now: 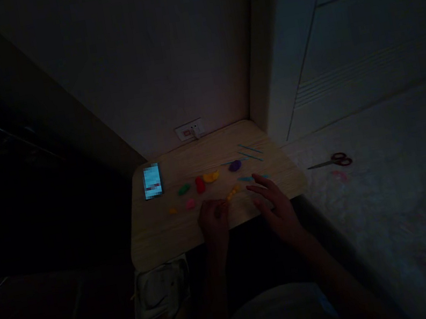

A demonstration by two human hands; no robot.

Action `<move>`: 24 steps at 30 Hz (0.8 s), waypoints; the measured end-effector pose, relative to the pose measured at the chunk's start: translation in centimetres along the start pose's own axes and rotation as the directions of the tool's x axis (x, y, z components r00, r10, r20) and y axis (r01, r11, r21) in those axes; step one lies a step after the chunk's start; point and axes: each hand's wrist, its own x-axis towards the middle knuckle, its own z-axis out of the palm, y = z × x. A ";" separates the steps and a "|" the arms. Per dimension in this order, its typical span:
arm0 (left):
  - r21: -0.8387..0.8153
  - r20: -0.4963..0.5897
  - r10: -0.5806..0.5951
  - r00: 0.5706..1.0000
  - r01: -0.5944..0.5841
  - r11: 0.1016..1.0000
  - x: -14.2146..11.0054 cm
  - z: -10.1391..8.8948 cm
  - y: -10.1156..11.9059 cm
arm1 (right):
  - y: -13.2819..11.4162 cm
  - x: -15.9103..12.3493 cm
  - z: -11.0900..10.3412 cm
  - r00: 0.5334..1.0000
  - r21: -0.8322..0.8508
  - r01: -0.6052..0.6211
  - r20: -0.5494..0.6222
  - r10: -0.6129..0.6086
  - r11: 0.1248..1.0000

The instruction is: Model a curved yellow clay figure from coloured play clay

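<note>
My left hand (214,220) is closed over the front part of a small wooden table (161,239). Its fingertips pinch at the near end of a short, bumpy strip of yellow modelling clay (233,192). To the right, my right hand (273,205) is open with its fingers apart, beside the strip's other end. Lumps of clay lie beyond and to the left: green (184,189), red (200,184), yellow-orange (211,177), purple (235,165), pink (190,203) and a small orange bit (173,210). A flat blue tool (247,179) is partly behind my right fingers.
Thin blue sticks (250,149) lie at the table's back right. A lit phone (152,181) is at its left. A wall socket (190,130) with a plug sits behind. Scissors (333,161) rest on a pale surface to the right. The room is dim.
</note>
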 end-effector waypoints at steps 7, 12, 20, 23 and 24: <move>0.124 -0.011 -0.031 0.999 0.032 0.992 -0.4 0.4 -0.9 | 1.0 1.0 0.0 1.000 -0.028 0.010 0.018 -0.010 1.000; 0.228 0.006 -0.038 0.999 0.035 0.973 -0.1 0.6 -0.8 | 1.0 1.4 -0.2 1.000 -0.048 0.006 0.013 -0.006 0.999; 0.240 0.034 -0.016 0.999 0.007 0.971 0.2 0.9 -0.7 | 1.5 2.5 -0.5 0.999 -0.087 0.052 0.011 -0.051 0.995; 0.234 0.027 -0.005 1.000 -0.001 0.972 0.3 1.0 -0.7 | 2.2 3.6 -0.1 0.992 -0.141 0.096 0.098 -0.082 0.985; 0.230 0.025 0.004 1.000 -0.009 0.973 0.3 1.0 -0.7 | 2.4 4.1 0.2 0.985 -0.164 0.115 0.144 -0.092 0.980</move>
